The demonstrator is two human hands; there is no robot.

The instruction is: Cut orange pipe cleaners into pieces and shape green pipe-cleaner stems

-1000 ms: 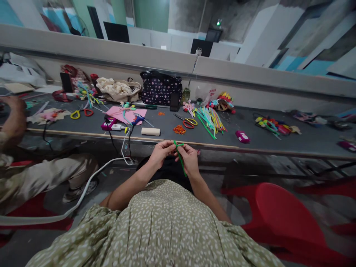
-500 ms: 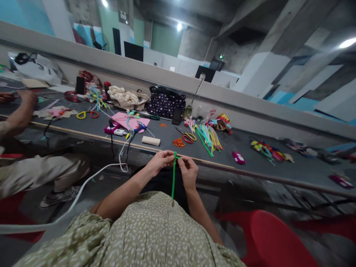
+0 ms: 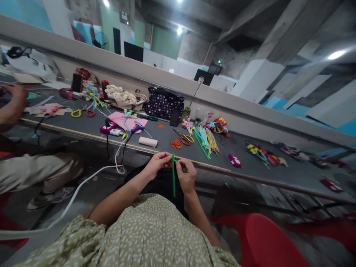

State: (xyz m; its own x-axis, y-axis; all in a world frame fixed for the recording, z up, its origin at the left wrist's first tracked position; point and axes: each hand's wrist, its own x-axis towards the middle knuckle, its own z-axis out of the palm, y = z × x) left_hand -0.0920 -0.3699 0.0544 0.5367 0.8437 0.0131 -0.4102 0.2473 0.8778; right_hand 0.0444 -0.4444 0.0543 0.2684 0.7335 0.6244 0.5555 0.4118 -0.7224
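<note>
A green pipe cleaner (image 3: 174,181) hangs down over my lap, bent at its upper end. My left hand (image 3: 159,163) pinches that upper end between thumb and fingers. On the other side, my right hand (image 3: 187,173) has its thumb and fingertip at the short bent part, closed on it. Both hands are just in front of the table's near edge. Beyond them on the table are a heap of orange pieces (image 3: 176,144), scissors (image 3: 187,139) with red and yellow handles, and a bundle of coloured pipe cleaners (image 3: 207,139).
On the table (image 3: 167,129) are a cream roll (image 3: 148,142), a glue gun (image 3: 137,128), pink sheets and a dotted bag (image 3: 164,104). A white cable (image 3: 83,183) runs at the left. Another person's hand (image 3: 16,98) is at the far left. A red stool (image 3: 272,241) stands right.
The view has shifted slightly. The hanging length of the green pipe cleaner now tilts the other way, and my right fingers are slightly lower against its bent part.
</note>
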